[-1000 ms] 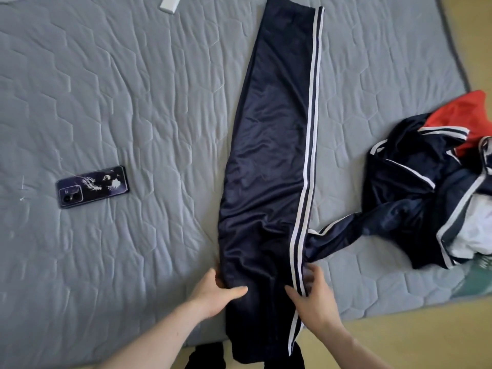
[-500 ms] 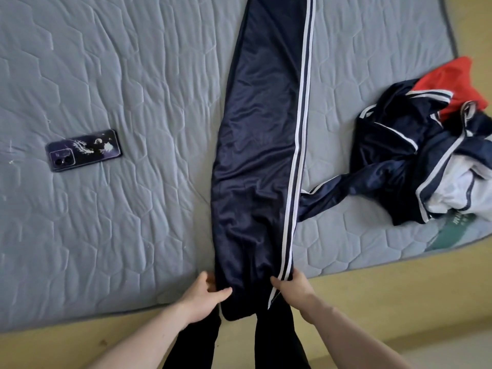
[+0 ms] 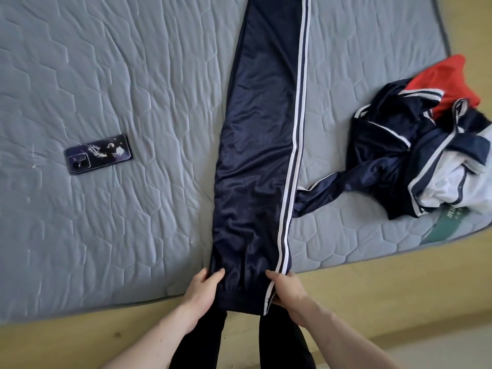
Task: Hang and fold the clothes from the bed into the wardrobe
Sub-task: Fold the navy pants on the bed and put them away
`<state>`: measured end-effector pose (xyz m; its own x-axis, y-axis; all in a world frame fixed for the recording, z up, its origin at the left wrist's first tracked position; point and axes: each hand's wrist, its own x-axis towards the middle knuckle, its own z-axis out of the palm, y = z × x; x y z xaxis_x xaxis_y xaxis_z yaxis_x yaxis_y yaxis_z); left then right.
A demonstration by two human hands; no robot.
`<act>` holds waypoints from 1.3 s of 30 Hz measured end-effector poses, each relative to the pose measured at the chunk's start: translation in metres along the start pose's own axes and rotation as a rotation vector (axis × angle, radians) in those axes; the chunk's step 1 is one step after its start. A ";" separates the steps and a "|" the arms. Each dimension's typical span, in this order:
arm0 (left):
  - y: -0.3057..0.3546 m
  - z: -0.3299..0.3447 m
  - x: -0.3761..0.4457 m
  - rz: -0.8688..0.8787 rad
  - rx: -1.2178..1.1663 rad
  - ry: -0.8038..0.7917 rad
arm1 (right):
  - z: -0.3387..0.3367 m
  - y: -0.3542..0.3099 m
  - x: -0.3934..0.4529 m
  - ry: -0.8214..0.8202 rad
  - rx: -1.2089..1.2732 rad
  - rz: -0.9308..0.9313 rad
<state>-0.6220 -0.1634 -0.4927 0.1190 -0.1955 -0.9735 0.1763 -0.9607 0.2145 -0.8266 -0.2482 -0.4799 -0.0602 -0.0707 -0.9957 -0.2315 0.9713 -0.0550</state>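
Navy track trousers (image 3: 261,145) with white side stripes lie stretched lengthwise on the grey quilted mattress (image 3: 119,75), legs folded together. Their near end hangs just over the mattress edge. My left hand (image 3: 203,287) grips the left corner of that end, thumb on top. My right hand (image 3: 287,290) grips the right corner by the stripes. A heap of navy, white and red clothes (image 3: 415,137) lies at the right, one navy sleeve reaching toward the trousers.
A dark phone (image 3: 98,154) lies face down on the mattress to the left. The yellow wooden bed frame (image 3: 372,296) runs along the near edge. My dark-clad legs show below the trousers' end.
Both hands slid down the trousers toward me and drew the near end to the mattress edge. The view shifted nearer the bed's edge.
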 end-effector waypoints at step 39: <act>0.391 -0.004 0.079 0.521 0.189 0.231 | -0.026 -0.344 0.019 0.316 -0.281 -0.604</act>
<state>-0.5397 -0.5535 -0.4857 0.3557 -0.6223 -0.6972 -0.1362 -0.7726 0.6201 -0.7733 -0.5898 -0.4780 -0.1105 -0.6785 -0.7263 -0.5503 0.6502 -0.5238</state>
